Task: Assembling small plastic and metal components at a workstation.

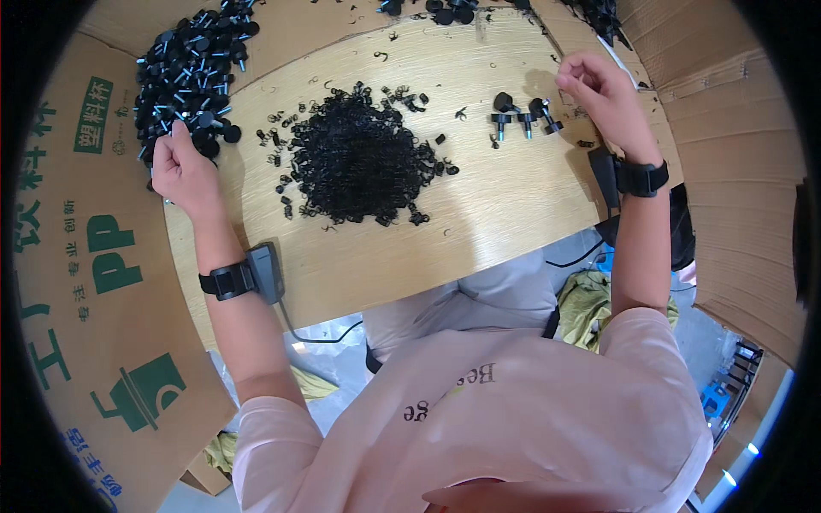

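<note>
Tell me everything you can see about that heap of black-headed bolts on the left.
The heap of black-headed bolts is a loose, tangled jumble of many small pieces. Their round, dark heads look like plastic; their thin, silvery shanks look like metal and point every which way. It stretches beside the left cardboard wall up to the picture's top edge. The curled left hand is at its near end; whether it touches any bolts isn't clear.

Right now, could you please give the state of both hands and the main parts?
Black round-headed silver-shanked screws at left: loosely piled
Small black curled pieces: heaped, strays around
Black-headed screws at right: small loose group
Bare left hand: curled, at the screw pile
Bare right hand: curled, contents unclear
</note>
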A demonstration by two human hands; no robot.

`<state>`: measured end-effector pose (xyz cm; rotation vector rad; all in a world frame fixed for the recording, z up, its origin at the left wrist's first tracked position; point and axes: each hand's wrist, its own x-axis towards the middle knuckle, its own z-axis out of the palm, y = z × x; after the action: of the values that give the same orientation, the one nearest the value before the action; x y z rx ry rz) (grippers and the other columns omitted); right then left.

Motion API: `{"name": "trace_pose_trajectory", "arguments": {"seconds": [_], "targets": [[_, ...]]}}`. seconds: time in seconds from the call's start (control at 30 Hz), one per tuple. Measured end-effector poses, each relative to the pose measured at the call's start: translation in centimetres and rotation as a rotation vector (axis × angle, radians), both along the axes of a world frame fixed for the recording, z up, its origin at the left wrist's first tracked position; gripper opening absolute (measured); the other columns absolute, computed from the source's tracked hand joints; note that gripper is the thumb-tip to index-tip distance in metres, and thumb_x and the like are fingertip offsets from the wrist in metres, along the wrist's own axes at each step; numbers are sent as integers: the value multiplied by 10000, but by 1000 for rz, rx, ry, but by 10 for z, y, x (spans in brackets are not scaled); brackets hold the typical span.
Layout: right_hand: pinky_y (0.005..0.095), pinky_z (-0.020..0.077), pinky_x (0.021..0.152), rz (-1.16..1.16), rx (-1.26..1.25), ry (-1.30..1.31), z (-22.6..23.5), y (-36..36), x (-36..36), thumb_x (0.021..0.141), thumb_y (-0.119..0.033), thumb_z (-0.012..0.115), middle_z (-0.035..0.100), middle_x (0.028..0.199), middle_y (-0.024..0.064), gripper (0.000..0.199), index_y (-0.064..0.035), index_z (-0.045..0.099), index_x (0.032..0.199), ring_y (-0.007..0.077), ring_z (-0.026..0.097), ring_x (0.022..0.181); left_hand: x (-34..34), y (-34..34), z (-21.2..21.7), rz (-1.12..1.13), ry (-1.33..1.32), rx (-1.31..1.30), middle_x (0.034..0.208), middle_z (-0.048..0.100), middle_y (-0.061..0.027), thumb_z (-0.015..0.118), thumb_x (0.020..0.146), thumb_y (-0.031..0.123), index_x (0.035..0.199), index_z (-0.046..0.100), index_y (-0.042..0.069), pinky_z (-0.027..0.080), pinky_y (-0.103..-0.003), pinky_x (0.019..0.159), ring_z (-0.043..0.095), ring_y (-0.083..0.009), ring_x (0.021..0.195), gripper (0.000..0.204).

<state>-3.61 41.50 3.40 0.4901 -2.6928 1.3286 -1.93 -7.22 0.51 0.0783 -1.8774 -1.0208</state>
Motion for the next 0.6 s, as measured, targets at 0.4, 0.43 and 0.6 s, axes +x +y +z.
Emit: {"name": "trace_pose_trajectory", "arguments": {"seconds": [0.4, 0.43, 0.6], "targets": [[232, 414, 598, -81, 242, -132, -7, -17, 8, 881, -177, 692, 640, 738, -8, 165, -26, 720, 942, 59, 506, 663, 3, 27, -6, -126, -44, 61, 567, 304, 100, 594, 984, 218, 566, 406, 47, 157, -251, 481, 225, -26, 554, 489], [233, 413, 598, -89, 226, -160, -4, -19, 5, 882, -182, 693, 647, 729, -4, 166, -25, 725, 925, 61, 513, 663, 4, 29, -5, -138, -53, 84, 567, 306, 101, 596, 982, 212, 564, 406, 51, 158, -252, 480, 226, -25, 553, 487], [220, 404, 591, -26, -60, -9, 11, -42, -9, 900, -206, 686, 657, 762, -22, 184, -35, 724, 955, 51, 518, 660, 10, 38, 2, -253, -48, 106, 573, 320, 102, 601, 977, 198, 561, 389, 65, 161, -253, 480, 230, -26, 557, 486]]}}
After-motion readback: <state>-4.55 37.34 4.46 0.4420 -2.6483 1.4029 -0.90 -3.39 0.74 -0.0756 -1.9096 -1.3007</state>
